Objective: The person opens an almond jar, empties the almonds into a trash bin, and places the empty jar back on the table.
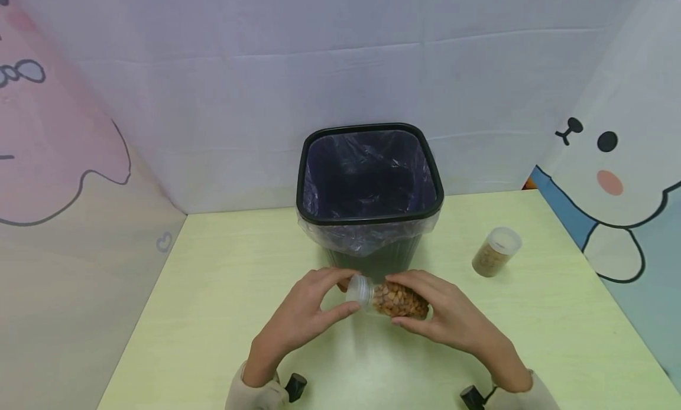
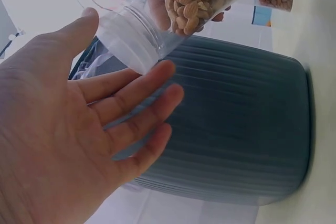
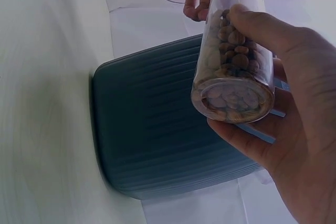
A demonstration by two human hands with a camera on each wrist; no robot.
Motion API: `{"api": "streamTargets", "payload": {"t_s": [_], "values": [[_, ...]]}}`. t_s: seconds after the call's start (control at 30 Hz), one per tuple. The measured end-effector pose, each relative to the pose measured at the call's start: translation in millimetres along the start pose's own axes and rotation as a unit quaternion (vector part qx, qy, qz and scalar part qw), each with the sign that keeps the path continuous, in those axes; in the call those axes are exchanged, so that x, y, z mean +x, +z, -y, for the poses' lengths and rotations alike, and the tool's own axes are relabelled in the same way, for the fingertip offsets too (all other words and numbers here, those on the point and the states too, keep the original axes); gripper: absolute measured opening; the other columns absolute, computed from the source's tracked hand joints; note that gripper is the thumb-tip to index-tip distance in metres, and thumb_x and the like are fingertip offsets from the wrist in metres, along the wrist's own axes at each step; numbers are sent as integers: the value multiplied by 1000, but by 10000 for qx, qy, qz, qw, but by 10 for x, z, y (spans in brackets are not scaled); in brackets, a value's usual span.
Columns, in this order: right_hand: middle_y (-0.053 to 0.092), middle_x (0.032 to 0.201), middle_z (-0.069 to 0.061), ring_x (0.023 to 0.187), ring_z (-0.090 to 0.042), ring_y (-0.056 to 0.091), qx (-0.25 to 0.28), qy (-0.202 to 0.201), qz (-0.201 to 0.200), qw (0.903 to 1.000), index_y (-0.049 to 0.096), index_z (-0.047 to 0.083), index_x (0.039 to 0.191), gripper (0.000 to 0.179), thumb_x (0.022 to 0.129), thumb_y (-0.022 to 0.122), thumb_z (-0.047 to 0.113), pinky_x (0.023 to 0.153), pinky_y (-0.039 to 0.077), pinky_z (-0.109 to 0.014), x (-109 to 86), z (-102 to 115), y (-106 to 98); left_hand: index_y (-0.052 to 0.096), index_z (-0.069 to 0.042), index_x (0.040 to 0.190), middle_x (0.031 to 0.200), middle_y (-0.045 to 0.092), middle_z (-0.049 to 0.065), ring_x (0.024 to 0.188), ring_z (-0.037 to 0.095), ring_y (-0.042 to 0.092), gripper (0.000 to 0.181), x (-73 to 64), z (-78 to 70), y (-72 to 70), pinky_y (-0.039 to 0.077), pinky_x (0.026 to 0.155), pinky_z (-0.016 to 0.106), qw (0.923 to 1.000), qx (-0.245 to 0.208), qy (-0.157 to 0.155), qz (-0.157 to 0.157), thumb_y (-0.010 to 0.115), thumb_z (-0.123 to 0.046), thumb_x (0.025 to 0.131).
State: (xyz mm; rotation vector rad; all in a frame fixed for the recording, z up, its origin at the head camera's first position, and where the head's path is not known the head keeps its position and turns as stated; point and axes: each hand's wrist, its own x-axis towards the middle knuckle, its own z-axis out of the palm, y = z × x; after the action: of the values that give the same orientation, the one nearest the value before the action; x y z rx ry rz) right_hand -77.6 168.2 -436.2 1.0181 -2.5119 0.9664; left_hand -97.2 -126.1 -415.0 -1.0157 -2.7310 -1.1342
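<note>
jars (image 1: 401, 301) number two: right fingers (image 3: 239, 139) grip one, left fingers (image 2: 147, 116) spread around its lid (image 2: 126, 40)

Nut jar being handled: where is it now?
Head view, lower centre: the nut jar is held sideways in the right hand, on the near side of the bin, its lid toward the left hand.

A dark bin (image 1: 367, 222), lined with a clear bag (image 1: 362, 237), stands at the centre of the head view. Right of it, a small lidded jar (image 1: 493, 256) with brown contents stands on the pale yellow-green table (image 1: 213, 280). White cloth (image 1: 255, 97) spans the top; a pink cartoon figure (image 1: 58, 132) fills the upper left.
</note>
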Motion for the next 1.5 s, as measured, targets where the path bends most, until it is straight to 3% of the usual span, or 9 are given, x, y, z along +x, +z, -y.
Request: {"api": "streamTargets", "payload": {"t_s": [0.13, 0.27, 0.37, 0.57, 0.67, 0.93, 1.27, 1.5], "values": [[68, 131, 3, 116, -15, 68, -24, -83, -92, 9999, 62, 16, 141, 72, 78, 94, 29, 91, 60, -32, -3, -6, 0, 57, -28, 147, 131, 67, -10, 116, 10, 63, 51, 9, 7, 4, 54, 100, 42, 9993, -78, -157, 320, 66, -48, 101], [69, 130, 1, 114, -17, 69, -18, -214, -202, 9996, 62, 15, 141, 70, 79, 93, 27, 89, 61, -36, 0, -8, -2, 42, -32, 159, 151, 52, -11, 134, 13, 55, 74, 8, -10, -2, 52, 108, 45, 9983, -230, -185, 494, 75, -46, 95], [70, 130, 0, 113, -19, 69, 6, -279, -245, 9993, 62, 14, 141, 70, 80, 93, 25, 88, 62, -38, 3, -4, -3, 34, -35, 162, 155, 45, -9, 138, 13, 51, 87, 13, -27, -4, 52, 108, 41, 9982, -319, 7, 506, 83, -38, 90], [70, 129, 0, 111, -18, 69, 36, -270, -267, 9993, 61, 16, 142, 71, 80, 93, 25, 87, 62, -37, -13, -11, 6, 50, -23, 152, 150, 51, -3, 138, 15, 53, 71, 18, -22, -6, 52, 108, 36, 9960, -100, 859, 220, 84, -22, 90], [69, 129, 0, 112, -18, 69, 31, -205, -237, 9995, 61, 17, 142, 71, 79, 93, 26, 87, 62, -36, -29, -14, 14, 56, -18, 148, 146, 55, -2, 137, 17, 54, 64, 23, -9, -12, 50, 111, 38, 9939, 29, 1105, 60, 84, -22, 90], [66, 136, 3, 121, -16, 67, 119, 143, -40, 9998, 60, 17, 144, 75, 79, 94, 28, 92, 61, -34, -45, -6, 27, 57, -21, 147, 143, 60, -4, 134, 15, 57, 66, 11, -8, -28, 53, 107, 36, 9937, 6, 1091, -242, 85, -30, 89], [60, 138, -1, 112, -13, 66, 207, 315, 377, 9986, 51, 15, 152, 77, 86, 88, 29, 85, 61, -32, -11, 20, 58, 61, -18, 142, 138, 65, -5, 127, 12, 59, 64, -1, -18, -13, 54, 102, 32, 9914, -96, 1154, -615, 89, -29, 85], [58, 136, 5, 112, -7, 64, 258, 579, 415, 9971, 53, 23, 149, 75, 83, 90, 29, 86, 61, -30, -35, 55, 77, 62, -19, 139, 133, 69, -2, 119, 14, 63, 65, -21, 6, -8, 56, 91, 31, 9894, -189, 1199, -801, 92, -23, 81]]}}
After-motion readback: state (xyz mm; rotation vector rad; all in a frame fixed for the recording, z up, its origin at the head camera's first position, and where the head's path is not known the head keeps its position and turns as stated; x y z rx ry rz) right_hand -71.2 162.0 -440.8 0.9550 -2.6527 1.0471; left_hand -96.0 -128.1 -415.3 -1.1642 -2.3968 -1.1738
